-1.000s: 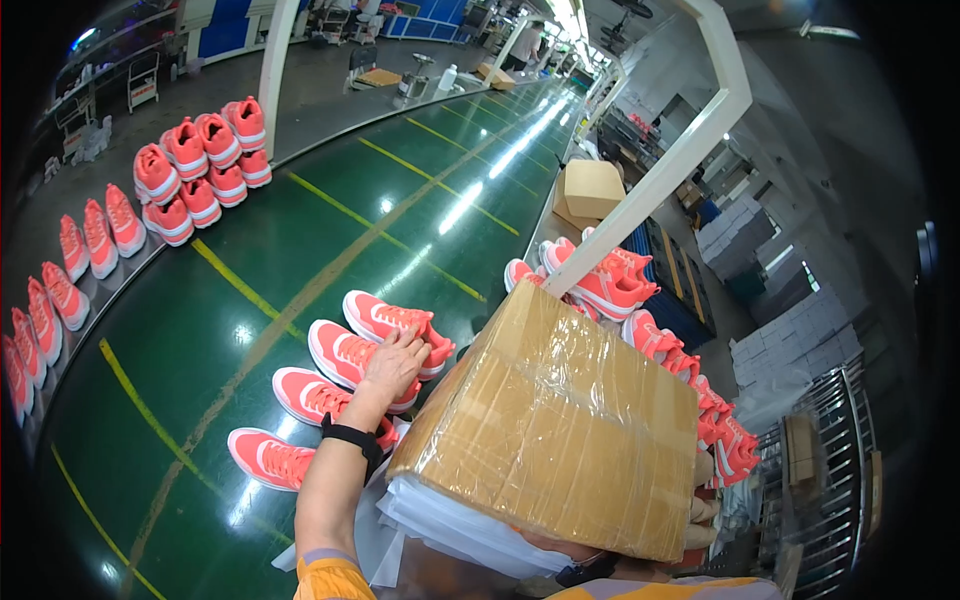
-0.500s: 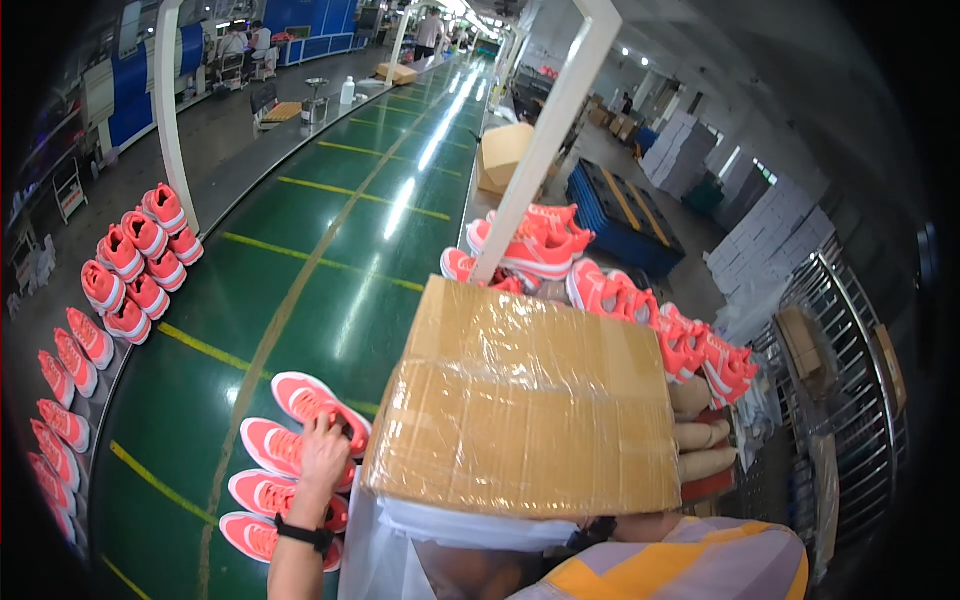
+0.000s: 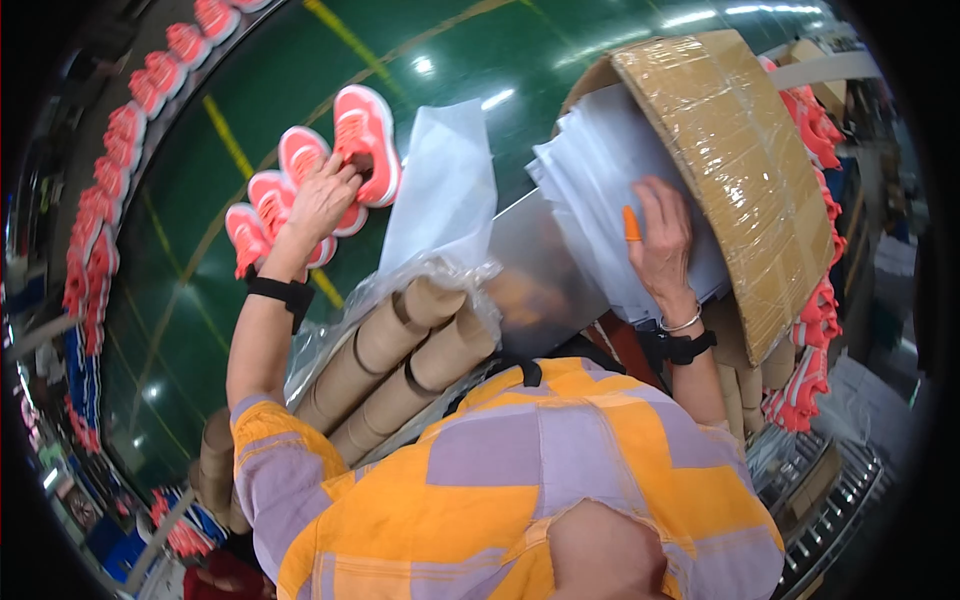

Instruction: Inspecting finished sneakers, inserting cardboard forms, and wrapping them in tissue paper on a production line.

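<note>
Beside the row of coral sneakers on the green belt, my left hand (image 3: 325, 195) has its fingers closed on the collar of the rightmost sneaker (image 3: 375, 130), which has a white sole. More coral sneakers (image 3: 268, 200) lie just left of that hand, partly covered by it. My right hand (image 3: 660, 245) rests on a stack of thin white paper sheets (image 3: 610, 200), its fingers stretched out, with an orange cot on one finger. The stack sits in an open cardboard box (image 3: 740, 150) wrapped in clear tape. A loose white sheet (image 3: 440, 180) lies between the sneakers and the box.
Brown cardboard tubes (image 3: 400, 350) in clear plastic lie close before my body. Coral sneakers (image 3: 165, 72) line the belt's far left edge, and others (image 3: 815, 310) stand behind the box. A metal roller rack (image 3: 830, 500) is at the lower right.
My view has tipped downward, so the box's inside and my right hand, mostly hidden before, now show. My left hand stays at the end sneaker, which now angles away from the others.
</note>
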Action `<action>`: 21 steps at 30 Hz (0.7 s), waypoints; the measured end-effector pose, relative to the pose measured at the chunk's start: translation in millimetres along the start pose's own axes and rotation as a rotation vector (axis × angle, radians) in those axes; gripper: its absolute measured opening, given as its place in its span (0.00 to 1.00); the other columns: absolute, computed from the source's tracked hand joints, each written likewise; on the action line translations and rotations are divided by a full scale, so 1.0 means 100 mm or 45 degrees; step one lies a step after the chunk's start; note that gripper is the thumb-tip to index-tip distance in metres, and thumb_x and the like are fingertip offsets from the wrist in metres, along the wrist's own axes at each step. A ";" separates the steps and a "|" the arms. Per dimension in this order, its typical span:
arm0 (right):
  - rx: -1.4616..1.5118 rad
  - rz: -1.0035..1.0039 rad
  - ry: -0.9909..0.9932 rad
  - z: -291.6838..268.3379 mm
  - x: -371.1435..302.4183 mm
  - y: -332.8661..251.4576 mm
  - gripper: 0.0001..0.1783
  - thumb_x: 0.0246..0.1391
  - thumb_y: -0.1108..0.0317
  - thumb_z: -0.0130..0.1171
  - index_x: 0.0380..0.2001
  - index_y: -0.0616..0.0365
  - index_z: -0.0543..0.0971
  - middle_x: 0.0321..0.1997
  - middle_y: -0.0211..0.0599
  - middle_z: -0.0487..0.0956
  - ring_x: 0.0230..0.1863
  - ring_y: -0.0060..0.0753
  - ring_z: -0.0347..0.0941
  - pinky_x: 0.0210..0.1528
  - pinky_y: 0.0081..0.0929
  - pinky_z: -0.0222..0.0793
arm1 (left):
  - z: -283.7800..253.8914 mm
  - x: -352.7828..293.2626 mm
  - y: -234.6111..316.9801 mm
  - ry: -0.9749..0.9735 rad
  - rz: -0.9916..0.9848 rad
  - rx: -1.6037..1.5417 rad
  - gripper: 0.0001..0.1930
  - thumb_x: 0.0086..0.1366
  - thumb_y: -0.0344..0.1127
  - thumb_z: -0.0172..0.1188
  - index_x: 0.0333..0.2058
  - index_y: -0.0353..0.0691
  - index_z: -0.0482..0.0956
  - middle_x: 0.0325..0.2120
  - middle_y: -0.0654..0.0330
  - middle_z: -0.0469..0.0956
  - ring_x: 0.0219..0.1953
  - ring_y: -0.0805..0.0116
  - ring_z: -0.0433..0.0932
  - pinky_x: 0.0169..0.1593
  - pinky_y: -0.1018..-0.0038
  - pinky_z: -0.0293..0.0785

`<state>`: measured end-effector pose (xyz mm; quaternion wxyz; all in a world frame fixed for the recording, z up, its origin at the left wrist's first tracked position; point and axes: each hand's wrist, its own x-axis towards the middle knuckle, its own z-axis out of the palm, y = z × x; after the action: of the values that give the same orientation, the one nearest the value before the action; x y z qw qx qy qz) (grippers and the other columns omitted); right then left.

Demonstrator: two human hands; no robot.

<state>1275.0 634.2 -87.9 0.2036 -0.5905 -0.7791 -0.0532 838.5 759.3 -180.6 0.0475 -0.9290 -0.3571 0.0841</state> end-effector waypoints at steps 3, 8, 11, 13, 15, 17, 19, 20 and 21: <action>0.599 -0.016 -0.293 0.20 -0.22 -0.46 0.21 0.48 0.72 0.62 0.47 0.61 0.73 0.47 0.49 0.73 0.47 0.53 0.71 0.48 0.40 0.68 | -0.28 -0.37 0.36 0.332 -0.189 -0.258 0.13 0.48 0.25 0.56 0.36 0.38 0.76 0.40 0.59 0.74 0.45 0.60 0.71 0.51 0.64 0.65; 0.603 0.279 -0.374 1.22 -0.35 -0.83 0.24 0.47 0.61 0.65 0.45 0.62 0.73 0.43 0.47 0.75 0.47 0.52 0.71 0.51 0.44 0.65 | -0.57 -0.74 1.19 0.399 -0.503 -1.021 0.11 0.54 0.34 0.63 0.35 0.38 0.78 0.33 0.52 0.77 0.38 0.51 0.76 0.45 0.60 0.71; 0.192 0.506 -0.293 1.70 -0.12 -0.85 0.29 0.45 0.51 0.65 0.44 0.61 0.73 0.40 0.45 0.76 0.48 0.52 0.71 0.52 0.45 0.62 | -0.84 -0.83 1.68 0.258 -0.602 -1.037 0.15 0.56 0.39 0.63 0.40 0.40 0.76 0.38 0.55 0.76 0.46 0.55 0.72 0.52 0.63 0.65; 0.035 0.615 -0.362 1.91 0.05 -0.94 0.30 0.44 0.47 0.65 0.43 0.61 0.75 0.40 0.45 0.77 0.49 0.52 0.70 0.53 0.46 0.61 | -0.82 -0.97 1.88 0.442 -0.607 -0.974 0.18 0.53 0.39 0.65 0.41 0.39 0.75 0.39 0.54 0.75 0.47 0.54 0.72 0.52 0.62 0.64; -0.036 0.614 -0.711 2.05 0.19 -0.98 0.26 0.42 0.49 0.66 0.37 0.58 0.78 0.40 0.44 0.79 0.48 0.51 0.72 0.49 0.46 0.64 | -0.89 -1.10 2.02 0.502 -0.711 -0.914 0.23 0.50 0.39 0.67 0.44 0.39 0.73 0.40 0.54 0.74 0.47 0.54 0.71 0.52 0.61 0.64; 0.072 0.731 -0.759 2.37 0.28 -0.83 0.18 0.41 0.53 0.66 0.32 0.55 0.81 0.39 0.43 0.80 0.44 0.51 0.74 0.45 0.44 0.67 | -0.94 -1.10 2.14 0.572 -0.733 -0.810 0.29 0.45 0.41 0.69 0.46 0.39 0.71 0.40 0.53 0.73 0.45 0.52 0.71 0.49 0.59 0.65; 0.657 0.793 -0.405 2.65 0.14 -0.25 0.19 0.44 0.56 0.65 0.36 0.58 0.80 0.39 0.45 0.79 0.43 0.51 0.74 0.48 0.41 0.69 | -1.06 -0.91 2.23 0.793 -0.655 -0.843 0.26 0.41 0.39 0.68 0.40 0.39 0.72 0.36 0.53 0.73 0.40 0.50 0.71 0.44 0.58 0.66; 0.947 0.702 0.074 2.76 0.00 0.05 0.23 0.49 0.57 0.65 0.41 0.65 0.77 0.42 0.47 0.78 0.45 0.47 0.73 0.50 0.42 0.67 | -1.04 -0.79 2.31 0.838 -0.555 -0.875 0.23 0.41 0.38 0.67 0.38 0.38 0.72 0.33 0.52 0.72 0.39 0.50 0.71 0.43 0.59 0.67; 0.946 0.599 -0.038 2.66 0.05 0.02 0.22 0.54 0.61 0.62 0.44 0.68 0.74 0.43 0.46 0.76 0.46 0.38 0.71 0.51 0.37 0.66 | -0.92 -0.84 2.46 0.799 -0.558 -0.962 0.22 0.43 0.39 0.66 0.37 0.38 0.72 0.32 0.52 0.71 0.38 0.50 0.71 0.43 0.59 0.68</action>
<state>1208.4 725.5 -328.6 0.3973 -0.6393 -0.5926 0.2869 956.1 518.5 -116.8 -0.1692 -0.7655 -0.5168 -0.3439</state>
